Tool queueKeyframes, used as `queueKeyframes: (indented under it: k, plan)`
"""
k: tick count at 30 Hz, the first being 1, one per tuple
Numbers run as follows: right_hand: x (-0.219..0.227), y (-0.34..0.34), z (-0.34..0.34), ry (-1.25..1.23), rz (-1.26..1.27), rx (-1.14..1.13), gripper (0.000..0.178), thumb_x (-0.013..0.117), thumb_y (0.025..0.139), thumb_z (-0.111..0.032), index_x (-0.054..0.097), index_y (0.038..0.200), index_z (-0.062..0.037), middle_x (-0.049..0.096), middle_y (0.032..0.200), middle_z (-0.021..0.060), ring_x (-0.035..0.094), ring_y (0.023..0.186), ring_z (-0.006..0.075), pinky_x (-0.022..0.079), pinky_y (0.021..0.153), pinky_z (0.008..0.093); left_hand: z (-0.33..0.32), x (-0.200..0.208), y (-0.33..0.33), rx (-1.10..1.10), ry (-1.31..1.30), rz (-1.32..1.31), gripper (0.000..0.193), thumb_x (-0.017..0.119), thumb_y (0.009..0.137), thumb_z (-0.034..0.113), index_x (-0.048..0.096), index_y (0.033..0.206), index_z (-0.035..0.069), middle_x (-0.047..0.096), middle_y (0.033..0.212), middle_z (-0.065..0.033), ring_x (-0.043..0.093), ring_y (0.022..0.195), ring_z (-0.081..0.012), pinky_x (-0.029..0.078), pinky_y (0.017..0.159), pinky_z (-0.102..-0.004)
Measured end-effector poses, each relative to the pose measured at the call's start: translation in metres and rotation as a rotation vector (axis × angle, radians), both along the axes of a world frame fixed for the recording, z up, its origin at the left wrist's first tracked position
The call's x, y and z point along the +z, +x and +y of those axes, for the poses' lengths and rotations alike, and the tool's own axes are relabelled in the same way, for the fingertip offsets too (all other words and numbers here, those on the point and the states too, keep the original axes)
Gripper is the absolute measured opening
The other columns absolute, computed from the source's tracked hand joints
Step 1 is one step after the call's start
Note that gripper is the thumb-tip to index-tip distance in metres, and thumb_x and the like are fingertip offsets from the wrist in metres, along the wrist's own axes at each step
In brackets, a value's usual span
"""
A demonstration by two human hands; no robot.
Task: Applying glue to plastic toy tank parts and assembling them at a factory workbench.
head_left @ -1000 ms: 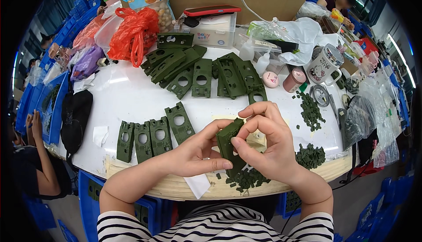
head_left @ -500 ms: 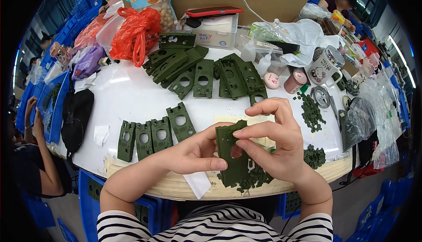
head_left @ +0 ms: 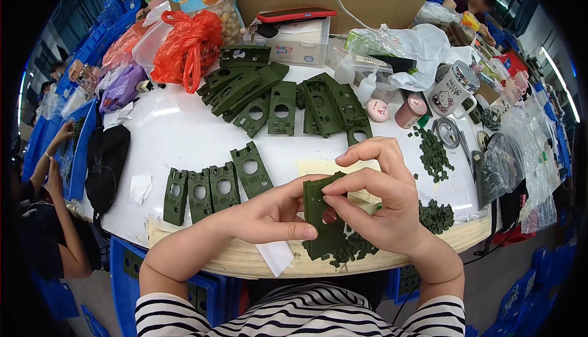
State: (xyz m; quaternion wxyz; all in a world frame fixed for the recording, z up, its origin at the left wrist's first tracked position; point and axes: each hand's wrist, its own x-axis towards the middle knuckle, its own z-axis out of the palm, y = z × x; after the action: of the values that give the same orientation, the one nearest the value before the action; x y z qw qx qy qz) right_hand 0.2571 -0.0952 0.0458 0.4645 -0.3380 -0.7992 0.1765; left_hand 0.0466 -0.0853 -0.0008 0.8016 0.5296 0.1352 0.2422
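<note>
One green shell sits above the chips, left hand clamping its edge, right hand pinched near its top, contents unclear. Seemingly fine fingertip work; next calls for steadiness.

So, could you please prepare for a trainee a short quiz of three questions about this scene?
1. True or false: the left hand holds a green part.
2. How many similar parts lie in the near row at left, apart from the farther pile?
3. Which stands farther right in the picture: the white mug or the bright red plastic bag?

Key: 1. True. 2. Four. 3. The white mug.
</note>
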Motion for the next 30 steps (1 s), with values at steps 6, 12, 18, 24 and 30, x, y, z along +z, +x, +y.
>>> queueKeyframes:
  k: [6,12,18,24,30]
  plan:
    - [-0.001,0.002,0.000,-0.012,0.018,0.020,0.022,0.076,0.065,-0.004,0.067,0.085,-0.0079,0.057,0.097,0.0074,0.051,0.091,0.0238,0.041,0.076,0.0330,0.001,0.001,-0.001,-0.018,0.015,0.011,0.066,0.061,0.089,0.012,0.024,0.143,0.001,0.044,0.127,-0.0088,0.043,0.117,-0.0160,0.036,0.098,-0.0339]
    - [0.010,0.014,0.010,-0.156,0.081,0.261,0.055,0.079,0.065,-0.013,0.057,0.114,-0.0017,0.057,0.106,0.0113,0.051,0.100,0.0276,0.040,0.087,0.0360,0.008,-0.005,-0.011,-0.161,-0.104,-0.100,0.051,0.052,0.094,0.028,0.039,0.132,-0.003,0.052,0.120,-0.0133,0.049,0.116,-0.0228,0.040,0.098,-0.0368]
    - [0.016,0.017,0.015,-0.192,-0.166,0.426,0.068,0.080,0.065,-0.018,0.051,0.126,-0.0035,0.055,0.115,0.0119,0.049,0.106,0.0289,0.038,0.092,0.0393,0.009,0.000,-0.016,-0.264,-0.224,-0.119,0.057,0.042,0.096,0.043,0.046,0.123,-0.008,0.060,0.105,-0.0217,0.061,0.100,-0.0315,0.047,0.090,-0.0400]
    - [0.008,0.013,0.015,-0.100,0.014,0.274,0.057,0.086,0.059,-0.022,0.057,0.104,-0.0027,0.058,0.098,0.0087,0.052,0.094,0.0265,0.042,0.083,0.0359,0.017,-0.004,-0.009,0.128,-0.375,0.036,0.050,0.045,0.096,0.036,0.046,0.125,-0.005,0.061,0.101,-0.0224,0.063,0.091,-0.0320,0.052,0.084,-0.0434]
    - [-0.005,0.004,0.010,0.100,-0.080,0.037,0.055,0.085,0.061,-0.028,0.053,0.099,-0.0030,0.054,0.096,0.0110,0.050,0.091,0.0304,0.041,0.082,0.0387,0.004,0.001,0.012,0.336,0.003,-0.125,0.091,0.077,0.075,0.020,0.019,0.144,0.010,0.045,0.132,-0.0162,0.054,0.115,-0.0340,0.050,0.093,-0.0450]
